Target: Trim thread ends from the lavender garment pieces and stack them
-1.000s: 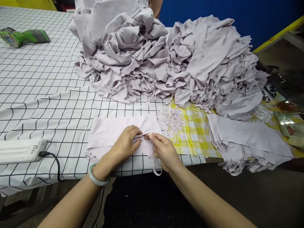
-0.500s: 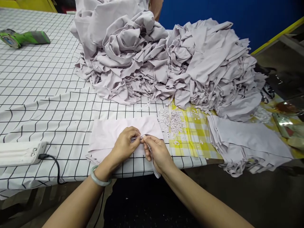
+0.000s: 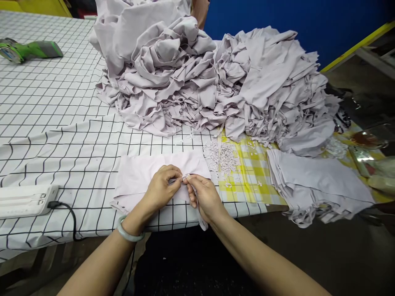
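A pale lilac fabric piece (image 3: 132, 174) lies flat near the table's front edge. Over its middle, my left hand (image 3: 163, 187), with a pale green bangle at the wrist, pinches a narrow strip of the fabric. My right hand (image 3: 205, 197) pinches the same strip just beside the left fingertips, and a loose strap (image 3: 202, 218) hangs below it. Something tiny and whitish shows between the fingertips, too small to make out. Small pale pieces (image 3: 226, 158) are scattered just right of the fabric.
Large heaps of lilac fabric (image 3: 173, 61) cover the back of the checked table (image 3: 61, 102). A stack of flat pieces (image 3: 321, 176) lies at the right, by a yellow checked cloth (image 3: 247, 185). At left are a white power bank (image 3: 24, 200) with a cable and a green tool (image 3: 31, 50).
The view has shifted slightly. Both hands stay together in nearly the same place, with the right fingertips slightly moved at the strip.
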A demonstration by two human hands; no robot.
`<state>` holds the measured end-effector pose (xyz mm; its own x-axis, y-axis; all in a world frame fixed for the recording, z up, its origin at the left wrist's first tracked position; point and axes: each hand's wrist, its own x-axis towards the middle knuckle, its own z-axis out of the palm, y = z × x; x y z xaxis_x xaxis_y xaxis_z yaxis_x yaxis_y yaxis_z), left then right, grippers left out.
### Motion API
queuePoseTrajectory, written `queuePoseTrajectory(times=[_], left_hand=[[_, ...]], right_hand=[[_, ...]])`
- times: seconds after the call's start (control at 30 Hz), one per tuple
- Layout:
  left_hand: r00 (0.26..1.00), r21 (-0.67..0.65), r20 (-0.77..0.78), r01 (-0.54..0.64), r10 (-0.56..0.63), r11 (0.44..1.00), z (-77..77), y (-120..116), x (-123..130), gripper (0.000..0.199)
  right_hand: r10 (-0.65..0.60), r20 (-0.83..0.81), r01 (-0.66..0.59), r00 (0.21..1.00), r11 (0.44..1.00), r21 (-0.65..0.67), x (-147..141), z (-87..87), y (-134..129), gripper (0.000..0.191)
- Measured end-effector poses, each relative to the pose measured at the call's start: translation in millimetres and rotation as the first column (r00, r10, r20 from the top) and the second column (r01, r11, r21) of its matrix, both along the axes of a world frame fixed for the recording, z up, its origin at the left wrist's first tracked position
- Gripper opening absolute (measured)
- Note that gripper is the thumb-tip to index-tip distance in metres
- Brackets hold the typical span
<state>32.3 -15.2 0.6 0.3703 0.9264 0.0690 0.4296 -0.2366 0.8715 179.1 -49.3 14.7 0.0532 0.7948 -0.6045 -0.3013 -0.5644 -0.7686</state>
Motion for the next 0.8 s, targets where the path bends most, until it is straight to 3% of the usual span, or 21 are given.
queuePoseTrajectory(times=[0.53, 0.67, 0.8], left_hand=[[0.998, -0.023, 0.035, -0.057, 0.058, 0.998, -0.6, -1.1, 3.3, 0.016], [0.998, -0.018, 0.031, -0.047, 0.047, 0.999, -1.3, -1.3, 3.6, 0.016], [0.998, 0.008, 0.022, -0.058, 0.057, 0.998, -4.2, -1.2, 5.8, 0.017]], right_hand=[[0.06, 0.083, -0.065, 0.995, 0.996, 0.06, -1.1, -0.6, -3.0, 0.022], [0.11, 0.07, -0.112, 0.991, 0.994, 0.016, 1.6, 2.7, 0.0, 0.017], [0.188, -0.047, -0.191, 0.981, 0.977, -0.094, 3.2, 7.0, 8.9, 0.015]])
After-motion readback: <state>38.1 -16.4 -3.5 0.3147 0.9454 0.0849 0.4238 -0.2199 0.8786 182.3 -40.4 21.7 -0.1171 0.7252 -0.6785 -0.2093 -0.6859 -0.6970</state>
